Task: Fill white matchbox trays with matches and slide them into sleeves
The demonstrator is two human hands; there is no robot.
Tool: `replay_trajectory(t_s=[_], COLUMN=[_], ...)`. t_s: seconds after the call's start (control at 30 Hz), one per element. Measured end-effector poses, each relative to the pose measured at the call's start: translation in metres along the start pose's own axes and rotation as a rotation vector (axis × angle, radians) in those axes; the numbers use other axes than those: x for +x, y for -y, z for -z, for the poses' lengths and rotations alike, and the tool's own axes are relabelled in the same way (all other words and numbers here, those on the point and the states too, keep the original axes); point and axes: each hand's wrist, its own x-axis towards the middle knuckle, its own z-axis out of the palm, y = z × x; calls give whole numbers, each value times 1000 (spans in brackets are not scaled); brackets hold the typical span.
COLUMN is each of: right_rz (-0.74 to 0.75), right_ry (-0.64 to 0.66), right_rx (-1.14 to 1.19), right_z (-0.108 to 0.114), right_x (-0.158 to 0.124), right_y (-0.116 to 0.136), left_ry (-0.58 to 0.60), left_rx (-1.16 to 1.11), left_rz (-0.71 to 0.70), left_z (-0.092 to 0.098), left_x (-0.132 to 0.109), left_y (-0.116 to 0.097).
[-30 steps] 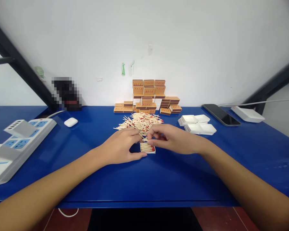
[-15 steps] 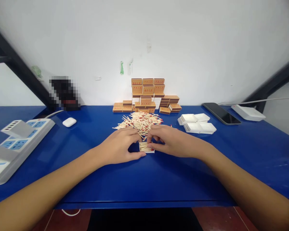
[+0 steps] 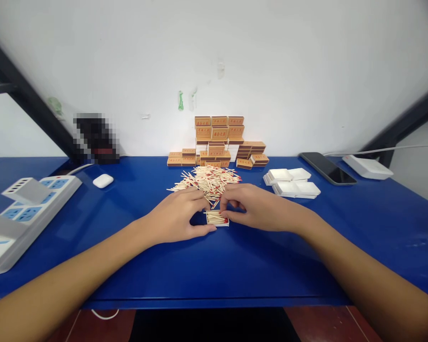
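Your left hand (image 3: 181,216) curves in a loose C, thumb and fingers holding the tray (image 3: 217,225) by its near and far edges; your right hand (image 3: 258,205) has thumb and forefinger drawn together over its right end, though whether they grip a match cannot be told. The tray, shallow white card, sits at centre, layered with thin pale wooden sticks, red heads right, one poking past the left rim. Beyond lie a bristly match pile (image 3: 210,183), stacked orange-brown boxes (image 3: 219,134), glossy blue desk (image 3: 214,270) and scuffed white wall (image 3: 288,71).
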Motion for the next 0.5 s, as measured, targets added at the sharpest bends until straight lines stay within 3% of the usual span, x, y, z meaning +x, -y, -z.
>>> replay_trajectory(t_s=[0.5], right_rz=[49], right_ry=[-50], right_rx=[43], right_z=[-14], right_x=[6], right_y=[12], left_ry=[3], left_rx=[-5], left_rz=[-8], left_z=[1], left_x=[1], left_y=[1])
